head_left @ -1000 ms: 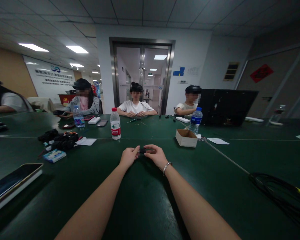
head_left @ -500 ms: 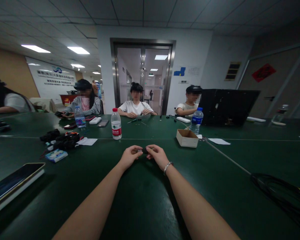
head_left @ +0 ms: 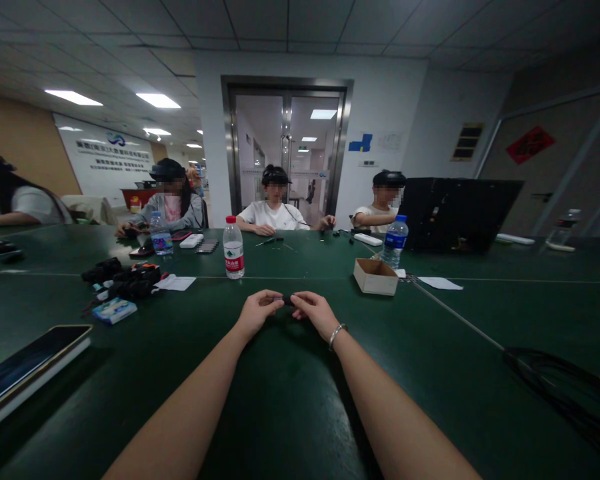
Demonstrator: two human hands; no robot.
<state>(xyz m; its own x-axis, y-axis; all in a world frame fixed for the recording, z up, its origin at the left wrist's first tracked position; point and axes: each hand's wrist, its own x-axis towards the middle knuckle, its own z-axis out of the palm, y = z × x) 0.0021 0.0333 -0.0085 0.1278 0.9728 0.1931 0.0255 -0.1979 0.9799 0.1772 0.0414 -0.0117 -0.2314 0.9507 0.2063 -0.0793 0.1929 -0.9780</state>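
Note:
Both my forearms reach out over the dark green table. My left hand and my right hand meet just above the tabletop, fingers curled. Between their fingertips they pinch a small black object, too small to name. A silver bracelet circles my right wrist.
A water bottle with a red cap and an open cardboard box stand beyond my hands. Black gear lies at left, a phone near left, black cables at right. Several people sit across the table beside a laptop.
My hands stay together on the small black object, fingers shifting slightly. A person opposite has stretched one arm out to the side.

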